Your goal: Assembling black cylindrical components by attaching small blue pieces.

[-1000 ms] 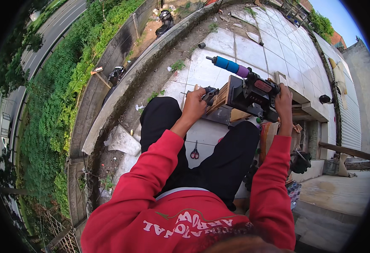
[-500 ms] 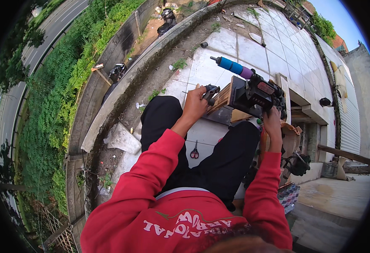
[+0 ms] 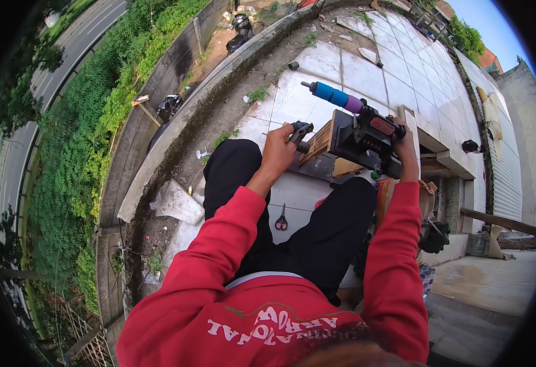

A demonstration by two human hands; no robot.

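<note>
In my left hand (image 3: 276, 151) is a small dark clamp-like piece (image 3: 301, 133), pinched between thumb and fingers beside the machine. A black machine (image 3: 369, 137) with a blue and purple cylindrical arm (image 3: 335, 96) stands in front of my knees. Its arm points to the far left and ends in a dark tip. Around a black part at the machine's right side curl the fingers of my right hand (image 3: 407, 145); the part is mostly covered. Slatted wooden pieces (image 3: 319, 145) sit against the machine's left side, close to the left hand.
Scissors (image 3: 281, 219) with dark red handles lie on the tiles between my legs. Low concrete blockwork (image 3: 436, 147) stands to the right of the machine. A kerb wall (image 3: 176, 140) runs along the left, beyond a dirt strip with rubble and weeds.
My right hand has moved up and away from me, from the machine's lower right edge to its upper right side. The machine has shifted slightly left. My left hand has barely moved.
</note>
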